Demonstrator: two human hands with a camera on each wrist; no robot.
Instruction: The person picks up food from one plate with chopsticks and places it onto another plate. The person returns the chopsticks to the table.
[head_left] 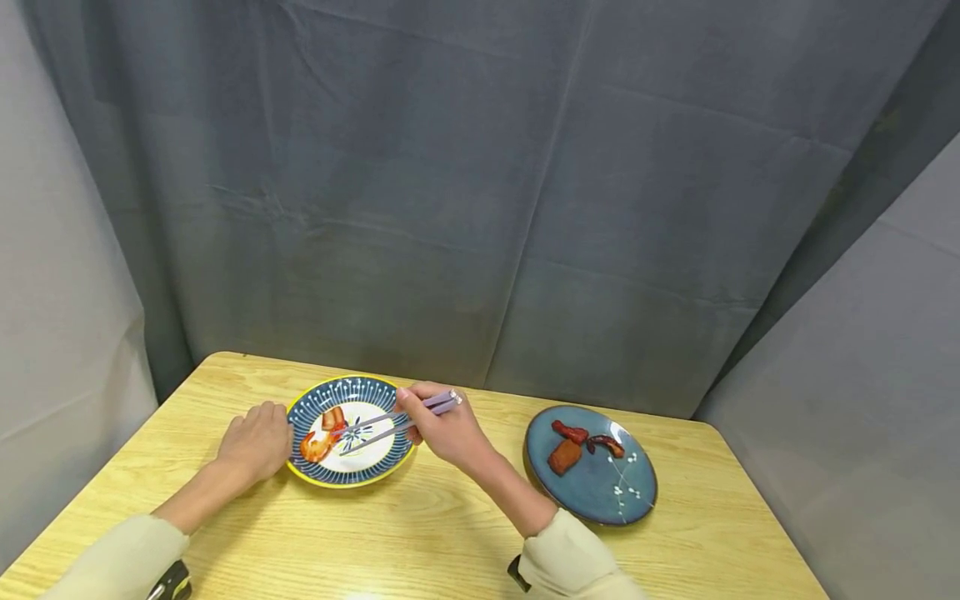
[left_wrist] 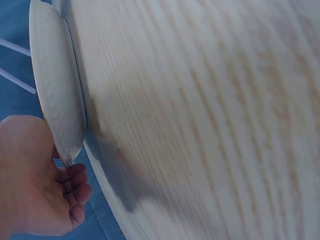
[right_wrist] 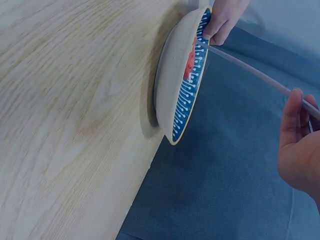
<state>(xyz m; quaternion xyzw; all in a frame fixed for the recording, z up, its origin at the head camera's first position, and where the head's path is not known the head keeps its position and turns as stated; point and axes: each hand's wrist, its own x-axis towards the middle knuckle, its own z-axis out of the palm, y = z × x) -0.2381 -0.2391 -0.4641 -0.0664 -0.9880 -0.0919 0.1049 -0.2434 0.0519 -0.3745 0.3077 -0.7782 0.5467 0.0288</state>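
My left hand (head_left: 258, 442) grips the left rim of a deep blue-and-white patterned plate (head_left: 352, 477) with a yellow edge; in the left wrist view its fingers curl below the rim. In my right hand (head_left: 448, 427) is a pair of pale purple chopsticks (head_left: 397, 429), slanting down left into the plate with their tips apart. An orange-red shrimp (head_left: 318, 447) and a reddish-brown piece of meat (head_left: 333, 418) lie on the plate's left side. One chopstick tip is beside this food; whether it touches cannot be told. The other points at the white centre.
To the right, a blue-green plate (head_left: 592, 496) with a white blossom pattern holds a brown chunk (head_left: 565, 457), a red piece of food (head_left: 570, 432) and a dark curved piece (head_left: 606, 446). Both plates stand on a wood-grain table (head_left: 420, 533). A grey curtain (head_left: 450, 208) hangs behind it.
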